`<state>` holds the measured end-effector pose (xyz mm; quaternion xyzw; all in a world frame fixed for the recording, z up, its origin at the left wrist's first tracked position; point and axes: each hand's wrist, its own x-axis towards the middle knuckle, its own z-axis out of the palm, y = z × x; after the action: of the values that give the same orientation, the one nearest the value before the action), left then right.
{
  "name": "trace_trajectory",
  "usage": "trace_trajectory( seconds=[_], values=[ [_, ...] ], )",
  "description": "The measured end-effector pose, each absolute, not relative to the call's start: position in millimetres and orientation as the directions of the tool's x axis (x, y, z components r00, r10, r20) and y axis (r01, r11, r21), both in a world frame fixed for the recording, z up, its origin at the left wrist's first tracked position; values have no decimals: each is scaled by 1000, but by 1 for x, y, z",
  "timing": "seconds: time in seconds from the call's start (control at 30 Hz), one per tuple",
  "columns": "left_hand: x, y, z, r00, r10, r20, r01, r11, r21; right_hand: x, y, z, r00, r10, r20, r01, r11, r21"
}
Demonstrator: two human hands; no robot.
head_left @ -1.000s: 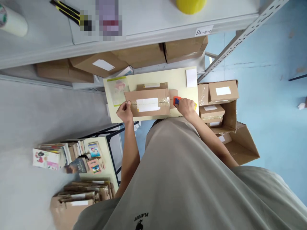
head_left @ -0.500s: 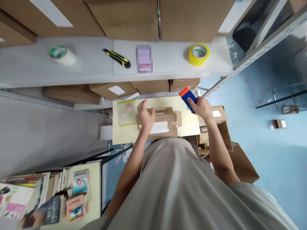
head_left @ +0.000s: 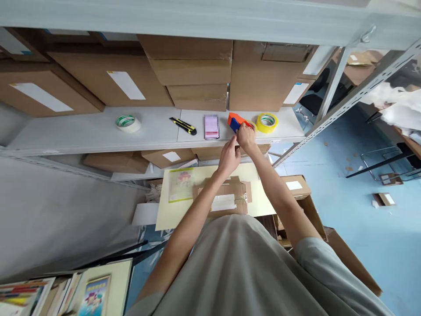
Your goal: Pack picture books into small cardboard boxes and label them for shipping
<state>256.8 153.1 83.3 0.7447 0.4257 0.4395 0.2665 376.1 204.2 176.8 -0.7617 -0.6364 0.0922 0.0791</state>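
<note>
My right hand [head_left: 246,135] is closed round an orange and blue tape dispenser [head_left: 234,121] at the front of the shelf. Its blue part is partly hidden by my fingers, and a bit of yellow tape shows behind them. My left hand [head_left: 229,157] is just below and to the left, index finger stretched up toward the dispenser, holding nothing I can see. A roll of yellow tape [head_left: 267,123] lies right of my right hand. Left of the dispenser are a phone [head_left: 211,127] and a black and yellow utility knife [head_left: 183,126].
A flattened-looking cardboard box [head_left: 226,197] with a white label and a clear, green-edged sleeve [head_left: 180,185] lie on the pale table [head_left: 166,215] below. A white tape roll [head_left: 128,123] is at the shelf's left. Large cartons [head_left: 200,70] line the back. A metal post [head_left: 324,114] stands right.
My right hand has raised the tape dispenser from above the table to the shelf front. My left hand has left the cardboard box and come up beside it. The view has tilted upward.
</note>
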Motion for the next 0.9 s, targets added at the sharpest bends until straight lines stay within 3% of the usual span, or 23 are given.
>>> trace_trajectory(
  seconds=[0.2, 0.3, 0.37, 0.43, 0.5, 0.57, 0.77, 0.9],
  values=[
    [187, 108, 50, 217, 939, 266, 460, -339, 821, 388, 201, 152, 130, 981, 146, 965, -91, -245],
    [122, 60, 14, 8, 997, 80, 497, -73, 865, 404, 140, 126, 153, 971, 185, 940, -85, -331],
    [83, 20, -9, -183, 976, -115, 440, 186, 878, 414, 82, 99, 182, 981, 65, 896, -138, -421],
    [60, -17, -25, -261, 922, -284, 352, 365, 862, 418, 24, 71, 188, 966, -180, 829, -254, -498],
    [55, -44, -32, -198, 896, -397, 283, 440, 852, 416, -23, 47, 148, 896, -418, 765, -372, -526],
    [62, -55, -32, -95, 892, -442, 278, 450, 848, 409, -51, 32, 107, 830, -547, 725, -441, -528],
    [99, -21, -26, -139, 905, -402, 604, 399, 690, 389, -39, 13, 181, 839, -513, 675, -485, -556],
    [110, 14, -40, -189, 890, -415, 672, 425, 606, 387, -14, -2, 251, 829, -500, 675, -520, -524]
  ],
)
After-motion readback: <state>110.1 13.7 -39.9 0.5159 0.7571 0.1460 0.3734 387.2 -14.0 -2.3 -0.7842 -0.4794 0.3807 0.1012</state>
